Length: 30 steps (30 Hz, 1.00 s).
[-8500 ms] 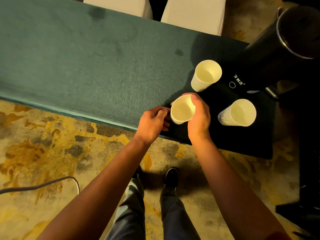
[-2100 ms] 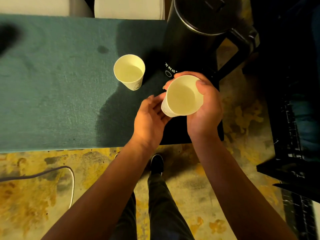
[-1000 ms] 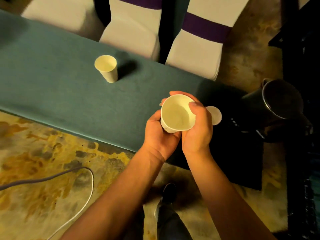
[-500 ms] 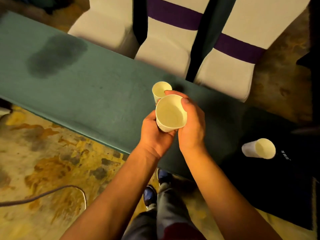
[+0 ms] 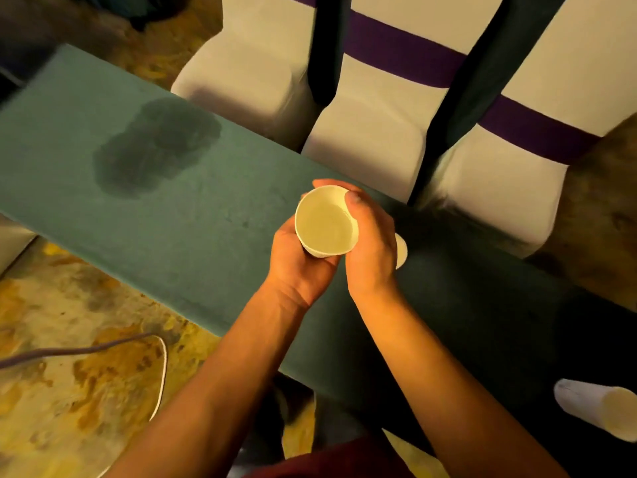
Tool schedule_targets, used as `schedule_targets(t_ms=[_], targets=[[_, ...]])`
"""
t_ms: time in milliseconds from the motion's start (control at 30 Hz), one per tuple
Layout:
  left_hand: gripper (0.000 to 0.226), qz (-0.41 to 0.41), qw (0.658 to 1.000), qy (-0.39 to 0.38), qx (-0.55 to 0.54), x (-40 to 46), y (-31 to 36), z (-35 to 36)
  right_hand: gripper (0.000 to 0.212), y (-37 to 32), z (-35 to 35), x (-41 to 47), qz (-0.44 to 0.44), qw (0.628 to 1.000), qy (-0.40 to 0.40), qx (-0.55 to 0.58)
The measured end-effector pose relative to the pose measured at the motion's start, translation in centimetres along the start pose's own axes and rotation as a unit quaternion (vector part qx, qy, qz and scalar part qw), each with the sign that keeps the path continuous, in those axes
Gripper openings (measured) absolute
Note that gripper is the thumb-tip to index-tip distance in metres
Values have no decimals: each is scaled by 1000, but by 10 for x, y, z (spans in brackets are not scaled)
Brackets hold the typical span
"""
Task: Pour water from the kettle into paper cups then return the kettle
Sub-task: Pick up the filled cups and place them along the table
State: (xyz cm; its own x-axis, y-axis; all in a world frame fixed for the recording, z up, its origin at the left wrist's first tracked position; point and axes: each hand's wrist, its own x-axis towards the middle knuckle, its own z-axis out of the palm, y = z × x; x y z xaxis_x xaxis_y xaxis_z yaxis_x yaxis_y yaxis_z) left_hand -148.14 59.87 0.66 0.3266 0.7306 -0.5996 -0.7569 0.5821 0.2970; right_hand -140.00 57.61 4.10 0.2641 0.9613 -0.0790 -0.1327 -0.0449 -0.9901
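We hold a pale round paper cup (image 5: 326, 222) above the green cloth-covered table (image 5: 165, 208); left hand (image 5: 300, 267) cups its base, right hand (image 5: 370, 250) wraps its side; kettle unseen

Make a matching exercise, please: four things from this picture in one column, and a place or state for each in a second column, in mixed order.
Things:
1. white paper cup with water
2. dark wet stain
3. grey cable
4. second white paper cup at the right edge

Places or states:
A. lying on the floor
B. on the green tablecloth, far left
C. held in both hands
D. on the dark area at lower right

Pairs: 1-C, 2-B, 3-A, 4-D
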Motion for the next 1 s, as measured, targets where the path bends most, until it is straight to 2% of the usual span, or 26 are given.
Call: schedule_targets(t_ms=[400,600,667,767,933,1000], targets=[[33,-74,996,26,33,72,99,-44,29,47,99,57,15,993,114,18],[26,-110,992,21,65,96,137,-65,28,74,140,73,34,984,174,31],[34,-105,992,18,71,104,147,-71,28,81,149,78,43,982,182,21],[26,-116,991,29,66,121,160,-85,29,97,162,90,51,982,180,8],[26,-121,990,26,69,140,169,-99,30,117,172,103,52,981,189,-3],[35,-120,990,23,73,143,170,-101,30,123,172,104,53,978,200,-15]])
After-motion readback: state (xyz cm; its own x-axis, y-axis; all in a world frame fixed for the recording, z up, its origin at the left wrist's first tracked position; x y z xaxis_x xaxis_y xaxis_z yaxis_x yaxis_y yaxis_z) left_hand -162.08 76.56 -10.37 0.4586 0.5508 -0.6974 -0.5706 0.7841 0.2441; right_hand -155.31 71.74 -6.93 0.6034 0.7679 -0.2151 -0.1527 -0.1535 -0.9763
